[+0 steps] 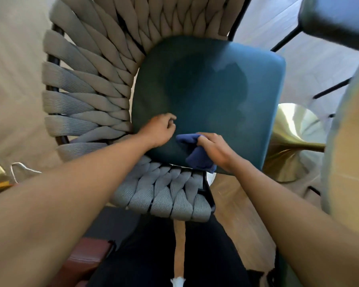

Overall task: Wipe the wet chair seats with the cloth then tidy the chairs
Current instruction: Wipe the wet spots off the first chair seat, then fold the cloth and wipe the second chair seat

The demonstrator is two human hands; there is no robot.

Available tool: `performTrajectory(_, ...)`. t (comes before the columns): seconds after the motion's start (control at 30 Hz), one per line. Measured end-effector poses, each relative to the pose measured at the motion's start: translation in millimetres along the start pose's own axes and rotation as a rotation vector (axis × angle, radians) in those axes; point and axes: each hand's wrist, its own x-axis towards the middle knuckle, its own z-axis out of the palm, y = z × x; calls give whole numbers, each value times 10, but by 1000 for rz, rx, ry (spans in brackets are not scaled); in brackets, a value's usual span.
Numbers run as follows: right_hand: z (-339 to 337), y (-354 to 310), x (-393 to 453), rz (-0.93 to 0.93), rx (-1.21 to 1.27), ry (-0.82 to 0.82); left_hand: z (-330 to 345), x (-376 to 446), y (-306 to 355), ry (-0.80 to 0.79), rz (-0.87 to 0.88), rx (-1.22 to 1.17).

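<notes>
Below me stands a chair with a teal seat cushion (211, 90) ringed by a grey woven rope backrest (85, 83). A darker damp-looking patch covers the middle of the seat. My right hand (214, 149) grips a bunched dark blue cloth (197, 154) pressed on the near edge of the seat. My left hand (159, 130) rests on the seat's near left edge, fingers curled with nothing in them.
A second teal chair seat (336, 19) on black legs stands at the top right. A brass table base (292, 141) sits right of the chair, under a pale tabletop edge (348, 141). A brown seat corner (85, 259) shows at the bottom left. Wood floor lies around.
</notes>
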Motion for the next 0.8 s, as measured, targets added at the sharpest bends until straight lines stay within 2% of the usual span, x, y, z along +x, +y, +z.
performTrajectory(0.1,-184,-270,-400,62,6,66,-177,-498,510,-310,-362,-335)
performTrajectory(0.17,-283,-462,-648,78,-6,108,-321,-805,800,-415,-451,-606)
performTrajectory(0.3,-436,-808,-1046,27,-71,104,-529,-1294,1226,-332,-441,-901)
performTrajectory(0.43,-530,-990,-1255,-36,-138,114,-621,-1575,1388,-288,-397,-976)
performTrajectory(0.57,-589,-1129,-1331,-106,-157,121,-669,-1652,1381,-117,-329,-1067)
performTrajectory(0.63,-602,-1197,-1325,-103,-123,123,-735,-1683,1372,-51,-294,-1146)
performTrajectory(0.8,-604,-1406,-1214,-28,56,-11,-1059,-1705,1267,-5,-210,-1197)
